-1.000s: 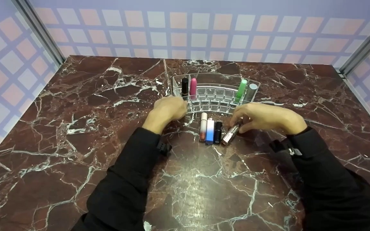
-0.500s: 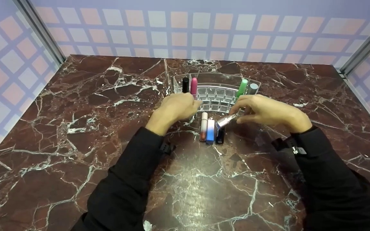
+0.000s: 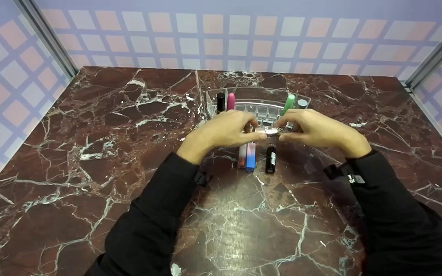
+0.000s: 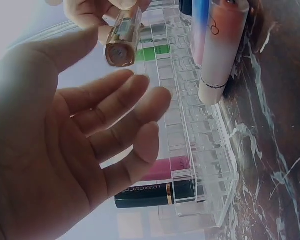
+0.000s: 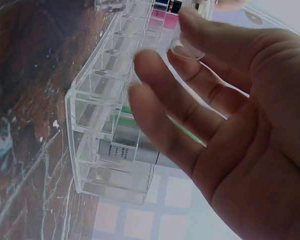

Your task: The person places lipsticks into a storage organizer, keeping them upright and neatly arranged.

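A shiny lipstick [image 3: 270, 131] with a brownish end is held level in front of the clear organizer [image 3: 257, 90]. My right hand [image 3: 315, 130] pinches it by its clear end [image 5: 189, 46] between thumb and finger. From the other side my left hand [image 3: 225, 130] reaches its brown end [image 4: 120, 52], thumb tip right beside it and fingers loosely bent below. On the table under the hands lie a white-and-red lip gloss tube [image 4: 221, 55], a blue-and-pink tube [image 3: 250, 159] and a black lipstick [image 3: 270, 160]. The left hand partly covers the first two.
Several tubes stand in the organizer: a black one [image 3: 220, 101] and a pink one [image 3: 231, 101] at the left, a green one [image 3: 289, 102] and a grey one [image 3: 302, 104] at the right. Behind the marble-look table [image 3: 129, 230] rises a checked wall [image 3: 240, 46].
My right hand has lifted the lipstick off the table and turned it level. My left hand has moved right to meet it. The black lipstick has shifted a little to the right.
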{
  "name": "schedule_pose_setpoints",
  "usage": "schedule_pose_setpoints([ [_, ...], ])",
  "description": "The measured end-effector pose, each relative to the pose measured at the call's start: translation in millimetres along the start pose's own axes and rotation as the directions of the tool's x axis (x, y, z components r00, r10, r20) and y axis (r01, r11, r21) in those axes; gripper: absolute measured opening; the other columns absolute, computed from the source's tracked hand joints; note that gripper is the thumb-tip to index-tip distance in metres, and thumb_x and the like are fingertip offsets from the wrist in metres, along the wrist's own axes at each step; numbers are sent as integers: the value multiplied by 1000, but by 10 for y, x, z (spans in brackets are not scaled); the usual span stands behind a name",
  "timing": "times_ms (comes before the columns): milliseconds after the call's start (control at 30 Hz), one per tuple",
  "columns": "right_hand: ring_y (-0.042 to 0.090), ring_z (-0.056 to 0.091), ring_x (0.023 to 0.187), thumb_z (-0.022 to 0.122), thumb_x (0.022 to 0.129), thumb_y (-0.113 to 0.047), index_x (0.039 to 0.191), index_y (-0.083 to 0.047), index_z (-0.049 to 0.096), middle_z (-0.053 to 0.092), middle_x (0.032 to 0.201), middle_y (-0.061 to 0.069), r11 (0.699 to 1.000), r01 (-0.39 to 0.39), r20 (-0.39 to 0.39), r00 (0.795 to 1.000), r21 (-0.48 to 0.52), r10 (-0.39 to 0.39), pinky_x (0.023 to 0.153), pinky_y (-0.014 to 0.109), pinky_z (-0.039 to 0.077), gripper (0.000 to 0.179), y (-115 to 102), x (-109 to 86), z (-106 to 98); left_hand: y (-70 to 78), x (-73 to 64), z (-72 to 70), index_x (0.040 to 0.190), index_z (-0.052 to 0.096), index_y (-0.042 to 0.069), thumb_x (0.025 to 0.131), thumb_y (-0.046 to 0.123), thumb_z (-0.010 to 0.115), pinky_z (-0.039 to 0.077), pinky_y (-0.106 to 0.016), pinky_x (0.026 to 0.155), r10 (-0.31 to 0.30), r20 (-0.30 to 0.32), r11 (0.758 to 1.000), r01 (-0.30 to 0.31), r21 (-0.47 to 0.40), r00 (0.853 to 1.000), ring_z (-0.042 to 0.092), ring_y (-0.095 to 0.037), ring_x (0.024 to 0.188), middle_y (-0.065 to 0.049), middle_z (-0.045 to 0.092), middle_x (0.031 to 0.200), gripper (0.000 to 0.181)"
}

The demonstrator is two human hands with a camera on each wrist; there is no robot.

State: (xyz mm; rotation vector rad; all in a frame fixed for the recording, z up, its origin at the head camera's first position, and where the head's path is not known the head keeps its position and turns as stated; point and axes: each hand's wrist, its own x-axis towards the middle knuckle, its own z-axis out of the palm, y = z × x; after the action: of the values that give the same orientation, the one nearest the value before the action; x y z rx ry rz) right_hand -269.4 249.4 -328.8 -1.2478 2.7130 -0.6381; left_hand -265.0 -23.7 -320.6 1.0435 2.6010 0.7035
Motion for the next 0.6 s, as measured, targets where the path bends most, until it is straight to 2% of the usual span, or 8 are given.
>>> schedule_pose_setpoints([
  [67, 18, 65, 87, 73, 98, -18, 124, -4, 68, 70, 117, 9, 1000, 0, 13, 1000, 17, 0, 80, 41, 56, 30, 3, 5, 10, -2, -2, 0, 129, 64, 5, 100, 44, 67, 55, -30, 84, 14, 10, 1000, -14, 24, 1000, 65, -16, 89, -8, 70, 115, 49],
  [167, 18, 67, 89, 73, 98, -17, 122, -3, 69, 71, 116, 9, 999, -1, 39, 999, 41, -1, 82, 39, 57, 29, 9, 7, 27, -4, -1, 3, 127, 67, 4, 99, 40, 70, 55, -30, 78, 4, 29, 999, -5, 45, 1000, 64, -17, 84, -8, 70, 110, 45],
  [267, 16, 68, 84, 74, 98, -18, 121, -3, 69, 72, 114, 9, 998, -19, 68, 998, 67, 15, 77, 34, 57, 29, 16, 6, 39, -4, -2, 9, 124, 69, 5, 101, 37, 68, 53, -29, 73, -18, 37, 999, 16, 49, 999, 62, -16, 79, -5, 69, 102, 39],
  [400, 18, 70, 72, 73, 98, -22, 124, -2, 67, 75, 106, 9, 991, -68, 122, 991, 116, 54, 64, 28, 56, 32, 18, 8, 51, -3, -2, 16, 121, 70, 6, 103, 35, 66, 50, -28, 68, -24, 45, 999, 22, 48, 999, 58, -14, 74, -3, 68, 97, 35],
  [500, 22, 72, 72, 71, 99, -22, 125, -2, 67, 76, 97, 7, 985, -95, 162, 984, 146, 71, 60, 27, 55, 32, 17, 16, 59, -4, -6, 20, 120, 70, 6, 103, 34, 66, 48, -27, 63, -28, 59, 999, 25, 45, 998, 54, -12, 68, -3, 68, 94, 33],
  [600, 23, 74, 77, 71, 100, -22, 125, -3, 67, 76, 94, 6, 981, -111, 180, 980, 158, 82, 61, 27, 56, 32, 11, 18, 62, -7, -12, 23, 121, 71, 7, 103, 34, 66, 47, -26, 62, -33, 64, 998, 30, 47, 997, 53, -11, 66, -3, 69, 93, 33],
])
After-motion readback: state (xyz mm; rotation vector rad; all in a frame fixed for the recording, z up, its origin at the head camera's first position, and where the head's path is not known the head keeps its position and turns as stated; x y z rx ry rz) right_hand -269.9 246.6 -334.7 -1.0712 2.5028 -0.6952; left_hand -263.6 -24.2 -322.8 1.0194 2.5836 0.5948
